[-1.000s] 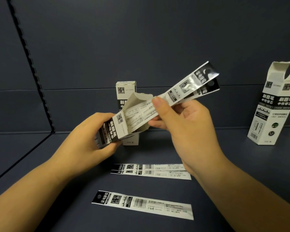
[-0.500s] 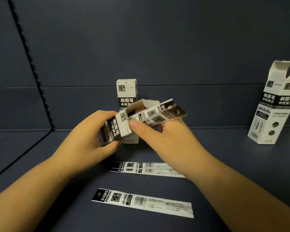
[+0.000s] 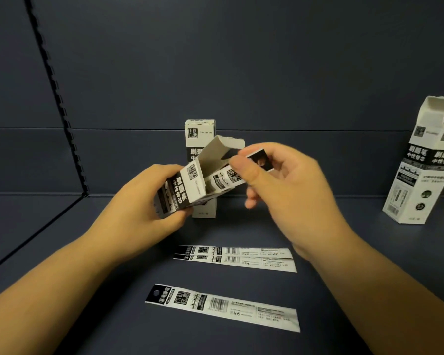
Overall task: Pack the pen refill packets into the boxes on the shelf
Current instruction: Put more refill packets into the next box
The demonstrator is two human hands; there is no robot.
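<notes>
My left hand (image 3: 141,208) grips a small black-and-white refill box (image 3: 183,187), tilted, with its top flap open toward the right. My right hand (image 3: 287,196) pinches the black end of a refill packet (image 3: 260,161) between thumb and fingers. Most of that packet sits inside the box; only its upper end sticks out. Two more packets (image 3: 237,257) lie side by side on the shelf below my hands. A third single packet (image 3: 223,307) lies nearer to me.
A closed box (image 3: 200,129) stands upright behind the held one, against the back wall. An open box (image 3: 420,172) stands at the far right. The dark shelf floor (image 3: 62,252) meets a slotted upright (image 3: 59,98) on the left.
My right hand has pushed the packet much deeper into the box; a second ago most of it stuck out up to the right. The left hand has kept the box nearly still.
</notes>
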